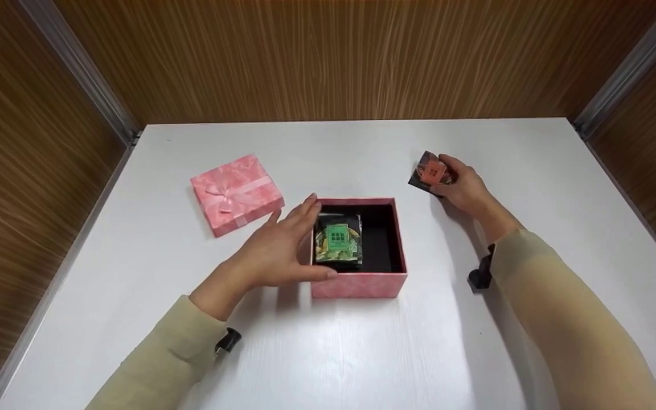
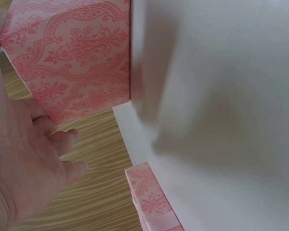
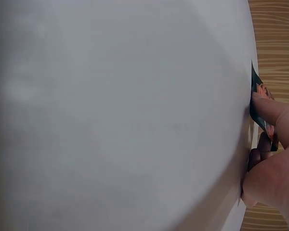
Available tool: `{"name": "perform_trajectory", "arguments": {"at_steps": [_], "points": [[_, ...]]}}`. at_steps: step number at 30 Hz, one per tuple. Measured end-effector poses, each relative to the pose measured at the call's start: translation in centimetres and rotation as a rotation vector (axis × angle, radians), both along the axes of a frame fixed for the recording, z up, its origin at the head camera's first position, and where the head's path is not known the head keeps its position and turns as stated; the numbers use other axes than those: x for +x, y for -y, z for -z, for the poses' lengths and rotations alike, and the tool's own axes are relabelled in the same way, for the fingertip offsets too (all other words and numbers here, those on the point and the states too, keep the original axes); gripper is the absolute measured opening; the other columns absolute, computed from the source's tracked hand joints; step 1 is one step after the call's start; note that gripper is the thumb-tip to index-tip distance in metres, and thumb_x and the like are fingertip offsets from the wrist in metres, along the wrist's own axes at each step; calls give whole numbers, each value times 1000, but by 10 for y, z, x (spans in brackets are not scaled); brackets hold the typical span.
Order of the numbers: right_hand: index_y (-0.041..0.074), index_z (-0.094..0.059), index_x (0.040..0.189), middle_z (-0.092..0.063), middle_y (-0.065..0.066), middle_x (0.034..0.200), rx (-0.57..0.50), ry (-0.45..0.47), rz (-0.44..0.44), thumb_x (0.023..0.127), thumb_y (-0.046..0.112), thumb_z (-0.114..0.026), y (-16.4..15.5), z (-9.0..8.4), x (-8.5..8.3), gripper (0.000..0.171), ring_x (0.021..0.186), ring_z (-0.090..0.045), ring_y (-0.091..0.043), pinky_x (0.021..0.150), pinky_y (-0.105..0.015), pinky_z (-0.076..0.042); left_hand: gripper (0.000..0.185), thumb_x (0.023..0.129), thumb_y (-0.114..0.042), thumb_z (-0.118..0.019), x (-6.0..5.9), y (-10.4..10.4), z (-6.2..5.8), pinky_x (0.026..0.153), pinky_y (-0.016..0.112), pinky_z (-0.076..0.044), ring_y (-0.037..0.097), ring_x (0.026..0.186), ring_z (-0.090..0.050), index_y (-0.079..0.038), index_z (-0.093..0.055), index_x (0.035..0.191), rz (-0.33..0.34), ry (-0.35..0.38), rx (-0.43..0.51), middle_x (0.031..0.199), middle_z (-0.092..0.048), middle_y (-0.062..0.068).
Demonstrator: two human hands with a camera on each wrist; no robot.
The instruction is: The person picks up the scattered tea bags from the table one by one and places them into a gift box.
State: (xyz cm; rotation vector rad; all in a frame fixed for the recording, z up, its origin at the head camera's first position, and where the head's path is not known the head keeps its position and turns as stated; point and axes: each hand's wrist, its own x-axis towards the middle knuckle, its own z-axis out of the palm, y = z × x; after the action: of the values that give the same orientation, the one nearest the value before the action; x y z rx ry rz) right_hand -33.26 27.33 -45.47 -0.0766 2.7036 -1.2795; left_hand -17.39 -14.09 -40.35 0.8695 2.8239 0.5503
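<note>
Your left hand [image 1: 274,247] rests flat against the left side of the open pink patterned cardboard box [image 1: 359,285]. Your fingers are straight and a bit spread, and your thumb lies along the front corner of the box. The hand is not curled round anything. In the left wrist view you can see the same hand [image 2: 24,159] with relaxed fingers next to the box's pink wall [image 2: 72,53].

Inside the box, on its black lining, lies a small dark packet with a green square label [image 1: 337,239]. It sits toward the left side of the box.

Your right hand [image 1: 464,185] is well off to the right of the box, near the back of the white table [image 1: 328,353]. It holds a small dark packet with an orange-red label [image 1: 431,172]. Your thumb and fingers are curled round the packet's right edge. The packet is tilted, with its lower edge close to the table. In the right wrist view you can just see the packet's dark edge [image 3: 256,86] under your fingertips [image 3: 269,108].

The pink box lid with a pink ribbon bow [image 1: 237,193] lies flat on the table, to the left of the box and apart from it. Your left hand is between the lid and the box, but does not touch the lid.
</note>
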Motion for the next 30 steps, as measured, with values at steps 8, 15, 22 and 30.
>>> {"name": "perform_trajectory", "arguments": {"at_steps": [8, 15, 22, 30], "points": [[15, -21, 171, -37, -22, 165, -12, 24, 12, 107, 11, -63, -6, -2, 8, 77, 139, -38, -35, 121, -50, -31, 132, 80, -95, -54, 0, 0, 0, 131, 53, -7, 14, 162, -9, -10, -9, 171, -2, -4, 9, 179, -3, 1], [20, -25, 171, -36, -19, 167, -47, 57, 15, 111, 12, -55, -13, -12, 17, 68, 143, -37, -31, 124, -44, -31, 133, 79, -97, -51, -1, -2, 0, 131, 54, -9, 14, 162, -11, -11, -9, 171, -2, -11, 10, 179, -4, 1], [23, -38, 167, -51, -17, 141, -149, 55, 25, 111, 16, -59, -21, -22, 33, 61, 101, -50, -18, 71, -22, -46, 134, 79, -97, -52, -1, -2, 0, 131, 54, -9, 15, 162, -11, -11, -9, 171, -3, -6, 8, 179, -4, 1], [11, -63, 147, -68, -9, 117, -163, -62, 55, 104, 16, -72, -13, -41, 53, 44, 98, -60, -13, 78, -21, -53, 134, 79, -97, -53, -1, -1, 1, 131, 54, -9, 15, 162, -12, -11, -9, 171, -5, -3, -1, 179, -4, 1]]}}
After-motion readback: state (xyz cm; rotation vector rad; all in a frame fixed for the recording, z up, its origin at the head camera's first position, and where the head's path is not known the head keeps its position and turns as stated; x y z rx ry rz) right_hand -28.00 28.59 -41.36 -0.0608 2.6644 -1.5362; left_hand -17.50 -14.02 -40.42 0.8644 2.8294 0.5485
